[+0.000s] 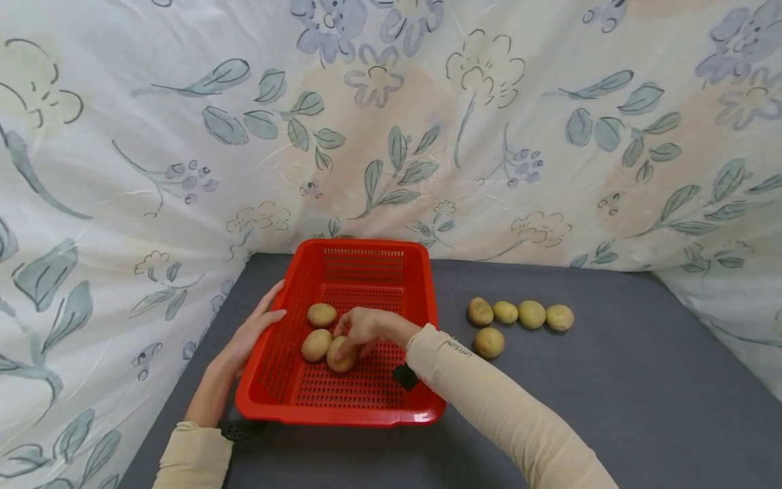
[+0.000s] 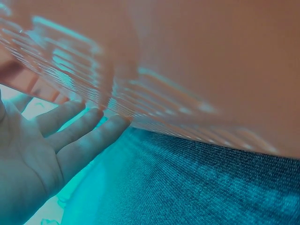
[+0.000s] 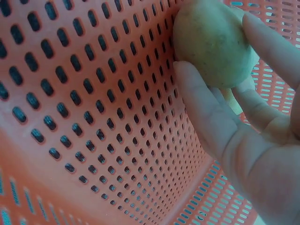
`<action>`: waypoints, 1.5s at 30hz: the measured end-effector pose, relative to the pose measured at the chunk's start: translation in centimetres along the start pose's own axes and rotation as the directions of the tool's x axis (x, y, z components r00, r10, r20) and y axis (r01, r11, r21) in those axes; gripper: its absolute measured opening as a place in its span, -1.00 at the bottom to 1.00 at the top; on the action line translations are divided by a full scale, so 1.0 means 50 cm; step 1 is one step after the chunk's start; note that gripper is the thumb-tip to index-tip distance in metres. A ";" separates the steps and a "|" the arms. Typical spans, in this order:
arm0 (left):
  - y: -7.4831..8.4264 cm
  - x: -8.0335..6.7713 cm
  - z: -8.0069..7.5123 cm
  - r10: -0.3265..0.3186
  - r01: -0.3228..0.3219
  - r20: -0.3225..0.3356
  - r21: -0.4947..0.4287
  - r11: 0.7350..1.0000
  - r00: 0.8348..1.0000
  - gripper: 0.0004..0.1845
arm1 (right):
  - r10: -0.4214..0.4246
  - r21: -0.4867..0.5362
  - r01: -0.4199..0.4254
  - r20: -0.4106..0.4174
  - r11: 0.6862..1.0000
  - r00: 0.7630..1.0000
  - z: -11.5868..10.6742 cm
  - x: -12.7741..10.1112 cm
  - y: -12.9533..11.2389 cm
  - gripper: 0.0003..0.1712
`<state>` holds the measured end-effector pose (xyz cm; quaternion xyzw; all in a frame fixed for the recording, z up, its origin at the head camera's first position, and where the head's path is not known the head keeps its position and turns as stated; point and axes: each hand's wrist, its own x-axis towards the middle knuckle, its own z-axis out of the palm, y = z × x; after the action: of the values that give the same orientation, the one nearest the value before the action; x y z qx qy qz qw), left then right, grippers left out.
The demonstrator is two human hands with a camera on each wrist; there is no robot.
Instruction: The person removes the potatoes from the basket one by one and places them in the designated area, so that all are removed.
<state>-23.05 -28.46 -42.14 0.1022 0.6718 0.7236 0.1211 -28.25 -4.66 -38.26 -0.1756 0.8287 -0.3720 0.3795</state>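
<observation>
A red plastic basket [image 1: 342,415] with slotted walls stands on the table, two potatoes [image 1: 315,345] lying on its floor at the left. Inside it, my right hand [image 1: 369,327] holds a third potato [image 1: 341,356] beside them. The right wrist view shows thumb and fingers around that potato [image 3: 213,44], close over the perforated floor. My left hand [image 1: 253,333] is at the basket's left side, thumb over the rim. Seen from the left wrist, its fingers [image 2: 89,145] extend nearly straight against the slotted outer wall.
Several potatoes [image 1: 531,314] lie on the dark grey tabletop [image 1: 611,380] right of the basket, most in a row, with one potato [image 1: 489,342] nearer the right forearm. Floral cloth [image 1: 391,170] hangs behind the table and along its sides.
</observation>
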 end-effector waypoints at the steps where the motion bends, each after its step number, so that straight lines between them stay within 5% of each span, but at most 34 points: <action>1: 0.000 0.000 0.000 0.000 0.000 -0.001 0.001 1.000 1.000 -0.32 | 0.000 -0.001 0.000 -0.001 1.000 1.000 0.001 0.000 0.000 -0.66; 27: -0.001 -0.005 0.003 -0.011 0.011 -0.016 0.014 1.000 1.000 -0.32 | 0.006 0.062 -0.009 0.056 0.998 0.998 -0.007 0.004 0.013 -0.62; 45: 0.003 -0.002 0.005 -0.002 0.002 -0.011 0.012 1.000 1.000 -0.32 | -0.070 0.248 0.062 0.024 0.967 0.997 -0.089 -0.030 -0.002 -0.57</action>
<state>-22.89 -28.26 -41.95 0.0983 0.6769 0.7200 0.1174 -30.65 -1.68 -35.49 -0.1607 0.7634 -0.4817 0.3992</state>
